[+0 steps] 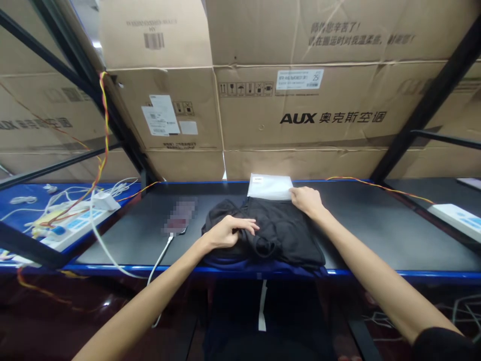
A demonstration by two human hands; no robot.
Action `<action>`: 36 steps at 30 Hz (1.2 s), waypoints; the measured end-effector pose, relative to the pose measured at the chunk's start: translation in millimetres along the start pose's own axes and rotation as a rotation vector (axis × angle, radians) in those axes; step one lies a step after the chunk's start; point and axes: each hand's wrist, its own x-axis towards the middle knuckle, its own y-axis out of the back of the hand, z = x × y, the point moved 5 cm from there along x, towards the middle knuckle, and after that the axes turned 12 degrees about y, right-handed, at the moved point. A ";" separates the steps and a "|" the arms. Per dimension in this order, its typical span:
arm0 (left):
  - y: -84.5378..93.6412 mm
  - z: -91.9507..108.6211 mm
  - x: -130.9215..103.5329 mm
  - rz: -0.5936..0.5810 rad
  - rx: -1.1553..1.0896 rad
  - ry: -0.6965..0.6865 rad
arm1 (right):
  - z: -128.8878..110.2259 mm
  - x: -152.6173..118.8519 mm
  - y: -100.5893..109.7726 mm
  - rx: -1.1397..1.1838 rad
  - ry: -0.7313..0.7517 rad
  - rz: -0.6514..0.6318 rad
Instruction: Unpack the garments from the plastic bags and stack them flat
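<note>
Dark cloth garments (293, 230) lie bunched near the front edge of the grey-topped shelf (361, 225). My left hand (229, 230) rests on the left part of the black cloth, some fingers stretched to the right; the thumb side is partly hidden, and a fold of cloth sits under the palm. At the back of the garments lies a flat, whitish packet (268, 186) with a small label. My right hand (304, 199) pinches the packet's right edge between thumb and fingers, just above the black cloth.
A phone (178, 220), blurred out, lies to the left with a white cable (161, 258). Power strips (80, 225) and tangled cables are at far left, another strip (458, 219) at far right. Cardboard (300, 120) stands behind, between black metal posts (428, 95).
</note>
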 end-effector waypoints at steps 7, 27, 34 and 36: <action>2.5 3.0 0.9 0.031 0.052 0.030 | 9.2 -13.4 2.1 0.134 -0.034 -0.042; -37.6 51.3 53.5 0.036 0.694 0.046 | -3.5 -89.0 -2.5 0.408 0.445 0.083; -5.7 32.5 41.4 -0.150 0.493 -0.081 | 0.2 -96.9 -2.3 0.456 0.436 0.068; -9.5 23.3 42.9 -0.149 0.546 -0.110 | -0.1 -96.9 -2.0 0.455 0.434 0.072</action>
